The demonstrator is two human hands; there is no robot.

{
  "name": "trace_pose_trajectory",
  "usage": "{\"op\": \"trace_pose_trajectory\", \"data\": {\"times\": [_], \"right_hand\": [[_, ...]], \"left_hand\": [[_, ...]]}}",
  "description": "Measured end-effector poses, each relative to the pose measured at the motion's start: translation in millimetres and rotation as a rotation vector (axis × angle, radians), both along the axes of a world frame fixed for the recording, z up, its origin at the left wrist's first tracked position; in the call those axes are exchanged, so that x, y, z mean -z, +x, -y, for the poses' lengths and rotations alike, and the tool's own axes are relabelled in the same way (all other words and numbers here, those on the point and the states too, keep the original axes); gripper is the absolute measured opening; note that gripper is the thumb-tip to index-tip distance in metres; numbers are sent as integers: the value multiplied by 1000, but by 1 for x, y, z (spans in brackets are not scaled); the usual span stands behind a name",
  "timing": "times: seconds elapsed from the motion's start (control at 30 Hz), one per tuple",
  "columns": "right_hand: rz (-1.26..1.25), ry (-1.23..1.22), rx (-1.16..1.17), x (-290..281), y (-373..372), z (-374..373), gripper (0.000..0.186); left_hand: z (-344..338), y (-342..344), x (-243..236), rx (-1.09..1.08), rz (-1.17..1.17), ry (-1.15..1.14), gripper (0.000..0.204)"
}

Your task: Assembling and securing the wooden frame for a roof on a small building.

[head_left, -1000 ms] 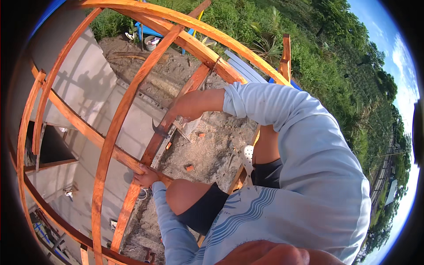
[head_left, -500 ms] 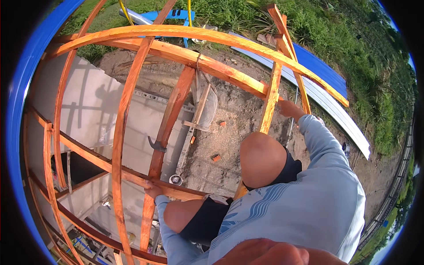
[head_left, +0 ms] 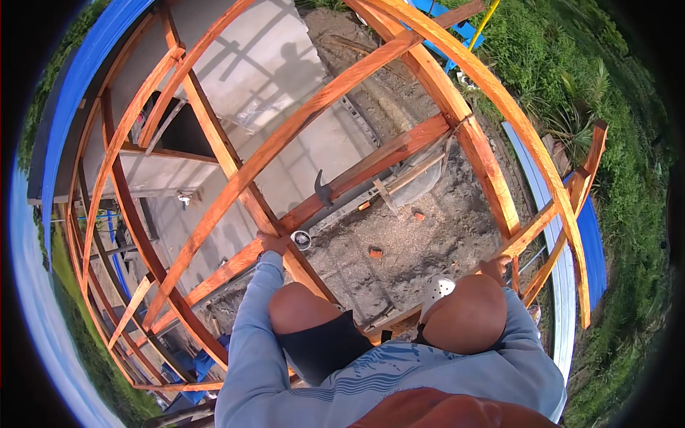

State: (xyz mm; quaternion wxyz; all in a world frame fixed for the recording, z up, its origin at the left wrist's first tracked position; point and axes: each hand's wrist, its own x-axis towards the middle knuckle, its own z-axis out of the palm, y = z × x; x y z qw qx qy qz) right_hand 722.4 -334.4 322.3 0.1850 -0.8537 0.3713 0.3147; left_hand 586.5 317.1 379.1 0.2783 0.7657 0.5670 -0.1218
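Observation:
I perch on a frame of reddish timber beams, both knees bent below me. My left hand [head_left: 272, 242] grips a wooden beam [head_left: 255, 207] near a crossing of two timbers. Out to the right, my right hand [head_left: 494, 269] is wrapped on another wooden beam [head_left: 535, 227], beside my right knee and a white perforated clog [head_left: 437, 292]. A dark claw hammer [head_left: 323, 190] rests by itself on a crossbeam [head_left: 385, 160] between my two hands, above and right of my left hand. A small round container [head_left: 301, 240] sits just right of my left hand.
Below are grey walls [head_left: 264, 36], rough ground with orange brick pieces [head_left: 375, 253] and a propped board [head_left: 414, 171]. Pale metal sheets [head_left: 542, 185] and blue sheets [head_left: 592, 257] lie at right, near greenery [head_left: 606, 71]. A blue roofing edge [head_left: 82, 64] curves at upper left.
My right hand has let go of the hammer and moved right onto another beam. My left hand stays on the timber. The view has swung, and my right knee has come up into it.

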Motion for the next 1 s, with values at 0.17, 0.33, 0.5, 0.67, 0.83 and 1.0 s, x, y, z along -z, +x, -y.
{"op": "trace_pose_trajectory", "data": {"times": [0.17, 0.33, 0.5, 0.67, 0.83, 1.0], "right_hand": [[13, -66, -184, 6, 4, 15, 118], [-60, -20, -234, 2, -1, -11, 113], [-136, -11, -225, 0, -29, -5, 108], [-234, 48, -221, -8, -59, -44, 104], [-268, 59, -167, -17, -78, -38, 99], [-242, 58, -227, -11, -53, -38, 95]], "left_hand": [[-9, -1, 14, 132, -176, -36, 93], [-35, 10, -11, 261, -522, -68, 102], [-9, 88, -91, 732, -758, -116, 87], [102, 158, -274, 735, 732, -513, 19], [212, 159, -445, 1236, 1568, -803, 16], [205, 122, -462, 1328, 1450, -759, 34]]}}
